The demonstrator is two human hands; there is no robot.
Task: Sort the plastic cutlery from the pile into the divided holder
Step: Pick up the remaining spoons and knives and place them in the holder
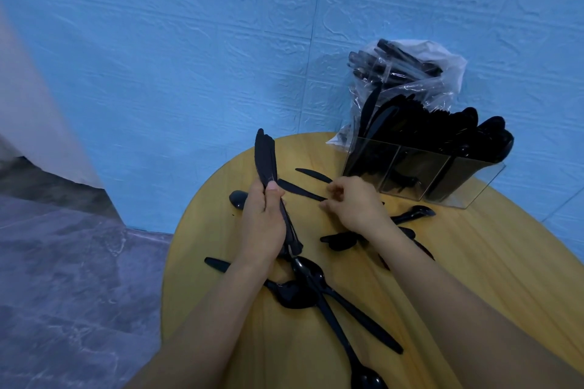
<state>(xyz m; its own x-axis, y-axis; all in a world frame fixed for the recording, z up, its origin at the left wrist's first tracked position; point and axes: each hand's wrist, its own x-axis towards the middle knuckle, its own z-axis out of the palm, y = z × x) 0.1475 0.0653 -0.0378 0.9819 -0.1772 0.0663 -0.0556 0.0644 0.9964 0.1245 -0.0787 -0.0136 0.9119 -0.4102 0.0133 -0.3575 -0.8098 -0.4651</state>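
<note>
Several knives (265,156) stand bunched in the left hand (264,224); the right hand (355,204) pinches another knife (300,190). Holder (420,167) at right looks well stocked, though spoons (303,290) remain scattered on the surface (474,262).

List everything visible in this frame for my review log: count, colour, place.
Knife bundle: several, black, gripped upright in left hand.
Loose knives: two, black, on table between the hands and holder; right hand at the nearer one.
Spoons: several, black, scattered on table near and under the arms.
Holder: one, clear, three compartments, table's far right, holding black cutlery.
Bag: one, clear plastic, behind holder, black cutlery inside.
Table: one, yellow wood grain.
Wall: blue, textured.
Floor: grey.
Left hand: grips knife bundle.
Right hand: fingers curled at a knife's handle end.
</note>
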